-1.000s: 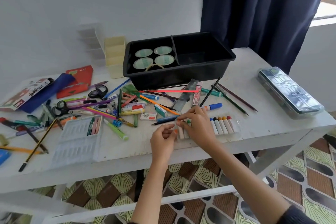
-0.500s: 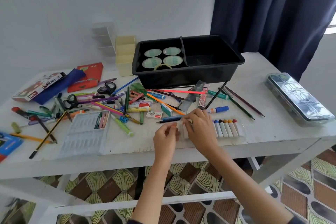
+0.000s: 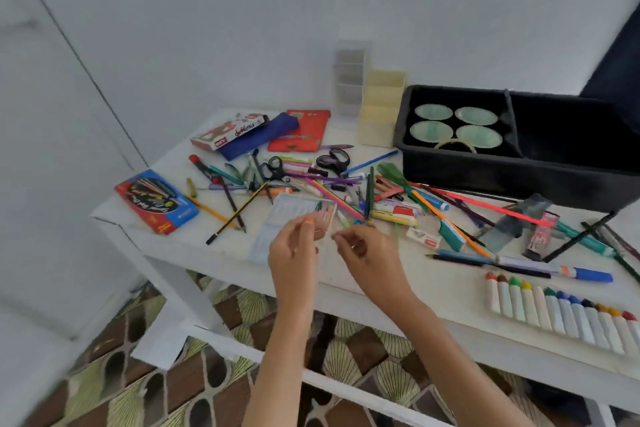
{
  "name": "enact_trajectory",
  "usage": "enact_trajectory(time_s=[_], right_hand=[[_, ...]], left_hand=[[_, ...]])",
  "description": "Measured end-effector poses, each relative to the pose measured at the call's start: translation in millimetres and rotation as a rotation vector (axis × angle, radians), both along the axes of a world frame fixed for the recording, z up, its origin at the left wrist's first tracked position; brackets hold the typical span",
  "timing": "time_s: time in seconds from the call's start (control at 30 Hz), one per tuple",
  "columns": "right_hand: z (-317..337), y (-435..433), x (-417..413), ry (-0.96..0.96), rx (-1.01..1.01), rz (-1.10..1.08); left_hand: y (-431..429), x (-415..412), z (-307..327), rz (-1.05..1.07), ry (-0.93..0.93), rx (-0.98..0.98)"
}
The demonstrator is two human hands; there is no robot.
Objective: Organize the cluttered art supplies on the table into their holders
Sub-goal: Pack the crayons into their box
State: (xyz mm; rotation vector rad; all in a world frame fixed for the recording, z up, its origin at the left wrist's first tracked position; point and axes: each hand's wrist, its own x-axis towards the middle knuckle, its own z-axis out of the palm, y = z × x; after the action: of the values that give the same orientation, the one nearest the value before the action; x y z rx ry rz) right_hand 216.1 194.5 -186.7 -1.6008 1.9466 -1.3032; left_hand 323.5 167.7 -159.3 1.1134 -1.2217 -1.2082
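Observation:
My left hand (image 3: 294, 253) pinches an orange-tipped oil pastel (image 3: 309, 221) just above the white plastic pastel tray (image 3: 277, 218), which holds a few sticks at its far right end. My right hand (image 3: 370, 253) is beside it with its fingers pinched on a small pale stick, blurred, that looks like another pastel. A row of several white-wrapped oil pastels (image 3: 561, 312) lies near the table's front edge on the right. Loose pens, pencils and markers (image 3: 346, 184) lie in a heap behind my hands.
A black two-part bin (image 3: 519, 166) with tape rolls stands at the back right, with a yellow holder (image 3: 381, 111) and a clear holder (image 3: 351, 76) to its left. Scissors (image 3: 332, 161), a pastels box (image 3: 228, 132), a blue pouch (image 3: 259, 135) and a coloured-pencil box (image 3: 156, 199) lie on the left.
My view has swung left. Both hands have moved left from the pastel row to above the white tray, the left one still holding the orange pastel.

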Motion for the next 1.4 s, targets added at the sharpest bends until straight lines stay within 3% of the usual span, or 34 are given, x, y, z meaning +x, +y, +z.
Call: enact_trajectory(time_s=[0.2, 0.4, 0.57, 0.7, 0.8, 1.07, 1.23, 1.4], right_hand=[[12.3, -74.4, 80.6, -0.143, 0.025, 0.181], [8.5, -159.0, 158.4, -0.119, 0.083, 0.221], [-17.3, -211.7, 200.9, 0.135, 0.181, 0.149], [-31.0, -225.1, 226.9, 0.395, 0.248, 0.098], [-41.2, -229.7, 236.3, 0.449, 0.178, 0.030], [-4.7, -203.2, 212.0, -0.225, -0.039, 0.179], [17.9, -154.3, 150.1, -0.593, -0.025, 0.209], [26.3, -102.8, 84.4, -0.728, -0.096, 0.084]], left_hand=[[-61.3, 85.4, 6.0, 0.209, 0.002, 0.014], [-135.4, 163.1, -7.2, 0.347, -0.053, 0.121], [-173.3, 202.2, -27.3, 0.336, -0.155, 0.248], [-187.5, 214.9, -32.0, 0.334, -0.042, 0.290], [-195.2, 220.2, -32.8, 0.314, 0.035, 0.329], [-206.3, 227.8, -17.6, 0.264, 0.303, 0.344], [-196.1, 201.0, 3.1, 0.210, 0.416, 0.282], [-170.7, 155.0, 12.7, 0.077, 0.442, 0.276]])
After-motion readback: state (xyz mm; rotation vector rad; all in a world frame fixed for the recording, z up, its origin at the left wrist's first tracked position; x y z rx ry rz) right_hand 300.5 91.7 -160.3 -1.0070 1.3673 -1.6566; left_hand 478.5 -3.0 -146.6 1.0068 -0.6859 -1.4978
